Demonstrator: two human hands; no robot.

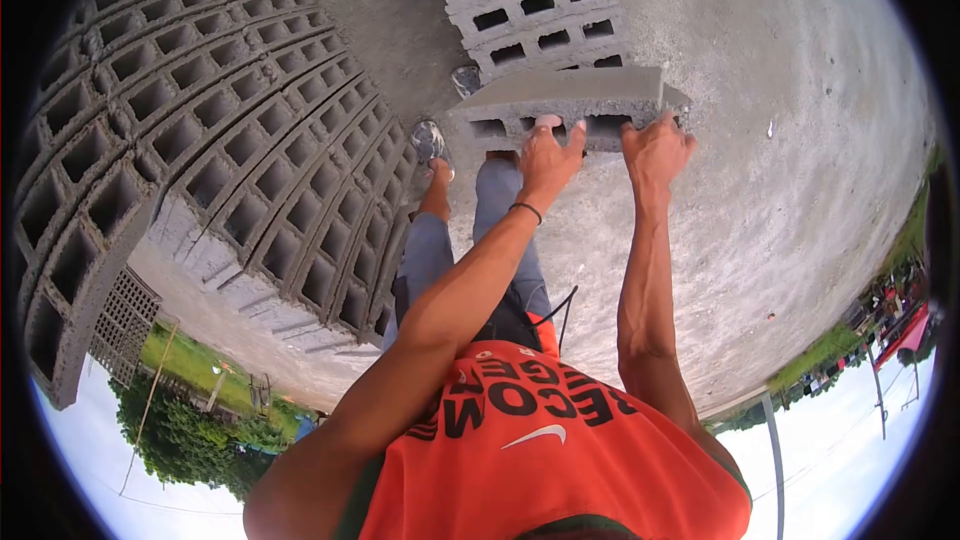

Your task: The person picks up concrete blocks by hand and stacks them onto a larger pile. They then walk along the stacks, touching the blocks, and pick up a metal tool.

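Observation:
A grey hollow concrete block (575, 89) is held in front of my legs, its solid side facing up and its row of holes facing me. My left hand (549, 157) is closed on its near edge around the middle, with fingers at the holes. Toward the block's right end, my right hand (657, 152) grips the same near edge, thumb by a hole. Parts of the fingers of both hands are hidden inside or behind the block. Just past it lies a group of similar concrete blocks (513, 0) with their holes facing up.
Long rows of hollow blocks (225, 125) fill the left side, close to my legs. My shoe (430, 142) stands beside these rows. Grey concrete ground (780, 190) stretches to the right. Trees (190, 420) and a post (774, 460) are at the outer edges.

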